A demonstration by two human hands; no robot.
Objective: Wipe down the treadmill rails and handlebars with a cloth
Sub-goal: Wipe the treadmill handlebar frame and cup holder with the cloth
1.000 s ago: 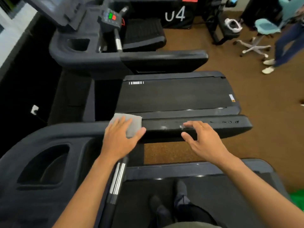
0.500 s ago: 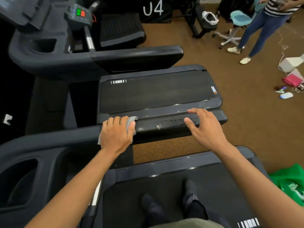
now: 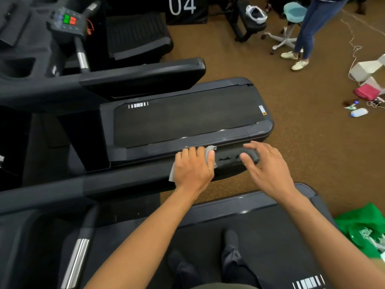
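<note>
I stand on a black treadmill and look down over its long black side handrail [image 3: 231, 161]. My left hand [image 3: 193, 167] presses a grey cloth [image 3: 209, 152] flat on the rail near its outer end; most of the cloth is hidden under the palm. My right hand [image 3: 266, 167] hovers just past it over the rail's rounded tip, fingers spread and holding nothing. The rail surface between the two hands shows a few wet marks.
A second treadmill [image 3: 187, 113] lies just beyond the rail, with its console [image 3: 66, 21] at the upper left. A person [image 3: 312, 28] stands by a teal stool [image 3: 291, 19] at the upper right. Loose items [image 3: 366, 90] and a green bag [image 3: 362, 228] lie on the brown carpet.
My left hand has slid the cloth along the rail toward its outer end, closing the gap to my right hand. The view has shifted left to right, bringing more floor into sight.
</note>
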